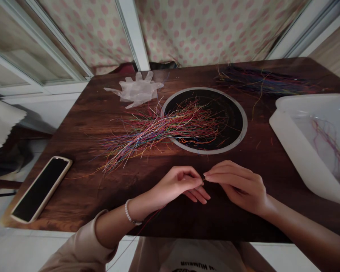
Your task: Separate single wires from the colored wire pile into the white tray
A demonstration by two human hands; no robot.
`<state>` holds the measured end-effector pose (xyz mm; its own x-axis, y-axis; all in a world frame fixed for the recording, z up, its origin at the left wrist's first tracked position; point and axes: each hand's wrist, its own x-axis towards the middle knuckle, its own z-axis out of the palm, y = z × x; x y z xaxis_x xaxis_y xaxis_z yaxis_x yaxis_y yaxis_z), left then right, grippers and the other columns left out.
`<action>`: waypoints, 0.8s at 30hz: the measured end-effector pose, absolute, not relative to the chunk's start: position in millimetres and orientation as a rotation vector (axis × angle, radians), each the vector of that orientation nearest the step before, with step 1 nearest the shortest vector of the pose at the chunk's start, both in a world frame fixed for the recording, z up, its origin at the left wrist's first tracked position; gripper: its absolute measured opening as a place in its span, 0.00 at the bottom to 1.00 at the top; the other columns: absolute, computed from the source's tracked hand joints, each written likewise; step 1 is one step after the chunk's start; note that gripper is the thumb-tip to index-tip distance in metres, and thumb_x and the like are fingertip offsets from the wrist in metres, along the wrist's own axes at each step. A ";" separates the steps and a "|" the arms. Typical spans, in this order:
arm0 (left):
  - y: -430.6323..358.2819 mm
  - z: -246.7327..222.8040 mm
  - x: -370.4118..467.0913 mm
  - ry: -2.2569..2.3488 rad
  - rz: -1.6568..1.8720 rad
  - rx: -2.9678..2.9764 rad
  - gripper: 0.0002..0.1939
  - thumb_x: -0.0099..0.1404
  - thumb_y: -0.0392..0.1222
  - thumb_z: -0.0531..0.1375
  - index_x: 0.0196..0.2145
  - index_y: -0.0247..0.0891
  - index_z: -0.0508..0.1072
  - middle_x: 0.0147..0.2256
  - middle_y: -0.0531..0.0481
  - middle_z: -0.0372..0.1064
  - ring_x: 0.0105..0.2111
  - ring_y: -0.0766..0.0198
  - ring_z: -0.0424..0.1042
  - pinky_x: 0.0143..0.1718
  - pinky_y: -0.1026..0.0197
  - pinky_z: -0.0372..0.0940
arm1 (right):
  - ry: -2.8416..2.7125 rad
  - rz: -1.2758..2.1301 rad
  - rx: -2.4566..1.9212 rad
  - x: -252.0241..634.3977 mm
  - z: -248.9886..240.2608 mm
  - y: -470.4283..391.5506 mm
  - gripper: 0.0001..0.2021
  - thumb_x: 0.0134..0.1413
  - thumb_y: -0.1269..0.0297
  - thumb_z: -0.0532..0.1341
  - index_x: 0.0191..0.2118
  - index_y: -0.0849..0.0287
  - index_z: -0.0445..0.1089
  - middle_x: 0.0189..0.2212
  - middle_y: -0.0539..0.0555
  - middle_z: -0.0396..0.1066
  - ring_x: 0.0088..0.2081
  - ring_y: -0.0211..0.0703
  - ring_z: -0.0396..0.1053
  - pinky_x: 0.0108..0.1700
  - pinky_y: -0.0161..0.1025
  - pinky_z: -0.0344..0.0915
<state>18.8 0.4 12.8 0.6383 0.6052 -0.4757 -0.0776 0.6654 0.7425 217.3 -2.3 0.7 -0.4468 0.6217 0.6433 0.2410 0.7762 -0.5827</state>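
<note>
My left hand, with a beaded bracelet on its wrist, pinches a thin wire near the table's front edge. The fingertips of my right hand meet it closely at the same spot, pinched on the wire's end. A thin red wire trails from beneath my left hand down past the table edge. Beyond both hands, a loose bundle of colourful thin wires lies partly on a round black plate with a grey rim.
A phone lies at the left of the wooden table. Crumpled clear plastic gloves lie behind the bundle. At the back right is a dark wire bundle. A white bin with some wires inside stands at the right.
</note>
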 end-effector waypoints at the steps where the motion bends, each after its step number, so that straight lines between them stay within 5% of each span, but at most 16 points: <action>1: 0.2 13.3 19.0 0.793 0.439 0.761 0.11 0.59 0.44 0.63 0.31 0.34 0.68 0.27 0.46 0.76 0.25 0.66 0.75 0.26 0.67 0.66 | -2.018 0.529 -0.650 216.8 1.0 -2.6 0.18 0.52 0.83 0.55 0.44 0.58 0.71 0.33 0.55 0.76 0.35 0.42 0.73 0.34 0.41 0.72; 9: 0.2 10.8 19.6 0.857 0.505 0.893 0.13 0.58 0.47 0.64 0.31 0.34 0.68 0.29 0.45 0.75 0.28 0.64 0.75 0.29 0.65 0.66 | -1.944 0.590 -0.754 213.5 4.7 -5.0 0.14 0.51 0.82 0.58 0.40 0.57 0.71 0.29 0.54 0.75 0.31 0.41 0.72 0.31 0.39 0.72; 17: 0.8 9.8 22.3 0.952 0.629 1.215 0.06 0.57 0.39 0.61 0.26 0.34 0.71 0.23 0.54 0.62 0.24 0.71 0.60 0.25 0.67 0.55 | -1.942 0.660 -0.745 213.5 4.9 -6.6 0.14 0.51 0.82 0.57 0.39 0.58 0.70 0.30 0.54 0.75 0.32 0.41 0.72 0.32 0.39 0.71; 24: -0.3 12.8 21.6 0.966 0.630 1.294 0.05 0.58 0.37 0.59 0.26 0.34 0.69 0.23 0.54 0.61 0.24 0.70 0.59 0.26 0.66 0.56 | -1.868 0.963 -0.893 213.2 3.5 -8.9 0.07 0.53 0.77 0.58 0.35 0.59 0.69 0.29 0.53 0.73 0.31 0.39 0.73 0.32 0.36 0.70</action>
